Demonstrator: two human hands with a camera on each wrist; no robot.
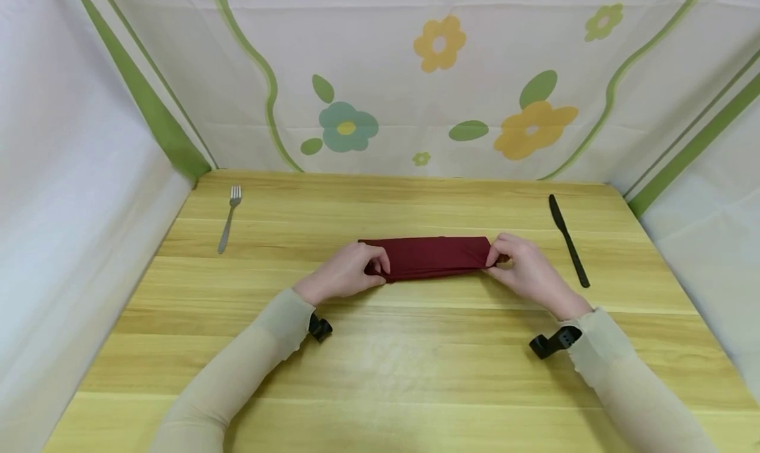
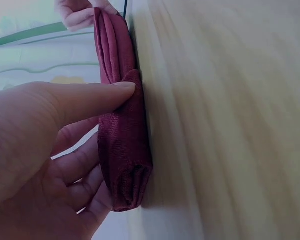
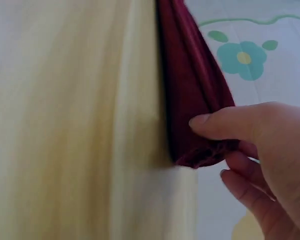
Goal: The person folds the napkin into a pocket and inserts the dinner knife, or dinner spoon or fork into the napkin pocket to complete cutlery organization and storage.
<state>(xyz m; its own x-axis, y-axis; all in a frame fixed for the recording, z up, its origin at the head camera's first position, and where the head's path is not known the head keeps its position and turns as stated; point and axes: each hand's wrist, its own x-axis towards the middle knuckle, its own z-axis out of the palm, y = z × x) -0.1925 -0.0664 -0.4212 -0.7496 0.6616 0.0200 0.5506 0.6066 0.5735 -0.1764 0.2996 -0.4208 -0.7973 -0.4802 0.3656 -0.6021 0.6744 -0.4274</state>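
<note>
A dark red cloth, folded into a narrow layered strip, lies crosswise near the middle of the wooden table. Its left end is pinched by my left hand, thumb on the near edge and fingers over the top. At the opposite end my right hand pinches the corner between thumb and fingers. Up close in the left wrist view, the thumb presses the side of the folded cloth. In the right wrist view, the layers of the cloth show at its end beneath the thumb.
A silver fork lies at the table's far left. On the right lies a black knife, slanted, beyond my right hand. White curtains with printed flowers stand along the back and both sides of the table.
</note>
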